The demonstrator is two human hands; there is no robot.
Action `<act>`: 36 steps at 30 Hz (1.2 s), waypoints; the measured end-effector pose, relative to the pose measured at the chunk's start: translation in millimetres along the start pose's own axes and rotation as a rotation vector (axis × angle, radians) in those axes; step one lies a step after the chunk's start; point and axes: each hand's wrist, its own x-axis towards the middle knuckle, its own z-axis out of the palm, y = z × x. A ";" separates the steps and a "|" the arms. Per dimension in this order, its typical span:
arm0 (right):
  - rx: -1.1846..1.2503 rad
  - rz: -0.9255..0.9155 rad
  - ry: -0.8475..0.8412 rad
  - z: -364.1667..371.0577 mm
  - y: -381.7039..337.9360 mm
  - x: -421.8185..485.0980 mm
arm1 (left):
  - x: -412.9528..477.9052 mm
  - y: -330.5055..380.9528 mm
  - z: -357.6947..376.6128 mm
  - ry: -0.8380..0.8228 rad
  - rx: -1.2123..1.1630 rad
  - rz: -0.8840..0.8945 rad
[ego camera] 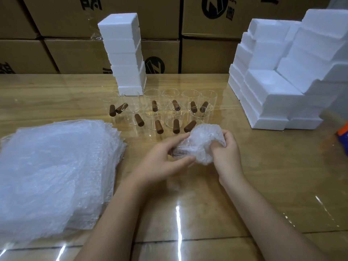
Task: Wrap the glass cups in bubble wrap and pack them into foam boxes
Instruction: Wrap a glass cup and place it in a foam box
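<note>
- The left grip (165,157) and right grip (224,147) both grasp 1 half-wrapped cup (199,146).
- Bare glass cups (154,106) wait behind; foam boxes (273,87) stand far right, this cup not boxed yet.

Left hand (163,159), right hand (227,154) and forearms (113,213) are bare.

Glass cups (162,110) stand between bubble-wrap stack (52,176) and foam boxes (278,76).
</note>
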 end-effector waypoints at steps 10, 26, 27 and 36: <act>-0.057 -0.094 -0.008 6.5 3.3 -13.0 | -1.2 0.2 12.7 0.248 0.124 0.057; 0.001 -0.311 -0.059 12.5 0.7 -22.8 | 3.7 6.1 25.3 0.497 0.540 0.112; 0.015 -0.329 -0.083 12.4 -1.4 -23.4 | 4.0 6.1 25.4 0.520 0.520 0.135; -0.237 -0.453 -0.146 5.4 -1.1 -18.2 | 3.8 -0.9 21.7 0.551 0.656 0.313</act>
